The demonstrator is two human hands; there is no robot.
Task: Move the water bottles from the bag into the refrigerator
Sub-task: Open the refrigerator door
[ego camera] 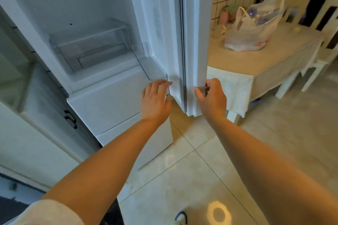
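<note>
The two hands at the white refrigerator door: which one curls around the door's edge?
The right hand, nearer the table: its fingers curl around the white refrigerator door's outer edge. The left hand lies flat against the inner side.

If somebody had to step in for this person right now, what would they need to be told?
Left hand: open, fingertips on the inner edge of the refrigerator door.
Right hand: gripping the door's outer edge.
The door stands open; its shelf holds nothing visible.
The plastic bag, bottles inside, sits on the table to the right.
Done: door opened. Left: carry every bottle over.
</note>
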